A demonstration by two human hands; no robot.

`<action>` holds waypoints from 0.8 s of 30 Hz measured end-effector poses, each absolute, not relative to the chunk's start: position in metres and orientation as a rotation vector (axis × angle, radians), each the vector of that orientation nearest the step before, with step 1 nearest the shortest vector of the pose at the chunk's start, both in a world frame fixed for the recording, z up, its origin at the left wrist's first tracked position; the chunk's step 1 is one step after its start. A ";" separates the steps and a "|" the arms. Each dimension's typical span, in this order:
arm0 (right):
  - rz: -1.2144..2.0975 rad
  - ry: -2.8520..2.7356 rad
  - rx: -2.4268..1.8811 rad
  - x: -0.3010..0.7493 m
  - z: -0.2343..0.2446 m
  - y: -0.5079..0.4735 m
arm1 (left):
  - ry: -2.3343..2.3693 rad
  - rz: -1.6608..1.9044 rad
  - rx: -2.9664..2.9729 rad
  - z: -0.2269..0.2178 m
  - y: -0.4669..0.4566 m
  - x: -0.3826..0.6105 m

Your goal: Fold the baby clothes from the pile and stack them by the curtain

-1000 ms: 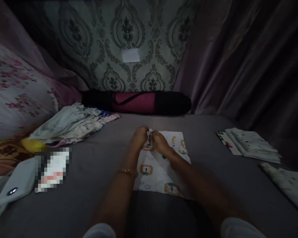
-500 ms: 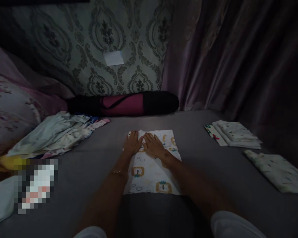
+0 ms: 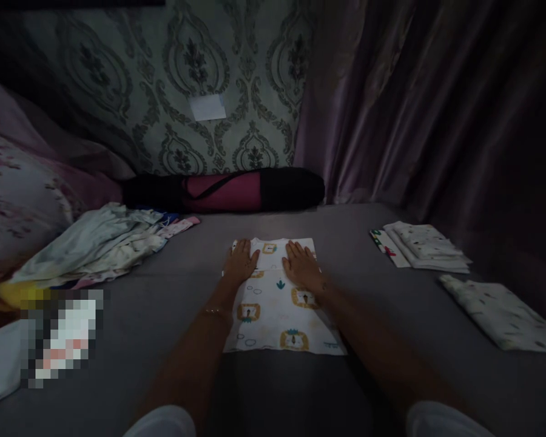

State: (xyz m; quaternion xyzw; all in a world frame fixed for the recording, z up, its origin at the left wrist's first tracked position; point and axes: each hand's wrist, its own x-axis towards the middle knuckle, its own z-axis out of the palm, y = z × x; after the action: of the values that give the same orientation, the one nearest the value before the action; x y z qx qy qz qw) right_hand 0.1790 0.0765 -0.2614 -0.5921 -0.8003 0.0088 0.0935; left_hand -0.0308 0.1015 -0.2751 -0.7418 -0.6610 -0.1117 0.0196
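Observation:
A white cloth garment (image 3: 273,315) printed with orange lion faces and small green motifs lies flat on the grey bed sheet in front of me. Its far part looks folded over, with a crease running across between my hands. My left hand (image 3: 241,261) rests palm down on the far left corner, fingers stretched out. On the far right part my right hand (image 3: 302,263) presses flat, its fingers also extended. Neither hand grasps the fabric.
To the left lies a heap of loose clothes (image 3: 104,243). Folded white cloths (image 3: 430,243) and another folded patterned cloth (image 3: 505,312) sit at right. A black and maroon long bag (image 3: 227,191) lies along the wall, beside a purple curtain (image 3: 346,133). A pale object (image 3: 2,364) is at lower left.
My right hand has slid to the right across the garment, away from my left hand, uncovering a lion print between them. My left hand stays at the far left corner.

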 end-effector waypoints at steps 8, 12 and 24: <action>0.051 -2.303 -1.881 0.212 -0.258 0.073 | -2.083 -0.261 -2.343 -0.271 0.102 -0.032; 0.073 -2.220 -1.875 0.208 -0.244 0.082 | -2.097 -0.234 -2.371 -0.256 0.105 -0.027; 0.026 -2.271 -1.859 0.192 -0.268 0.108 | -2.085 -0.312 -2.278 -0.279 0.108 -0.029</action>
State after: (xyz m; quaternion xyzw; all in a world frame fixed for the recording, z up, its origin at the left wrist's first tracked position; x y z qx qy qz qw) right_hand 0.1920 0.1081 -0.2684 -0.6301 -0.7696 0.0089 0.1032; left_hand -0.0287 0.1076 -0.2787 -0.7338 -0.6716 -0.1006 0.0189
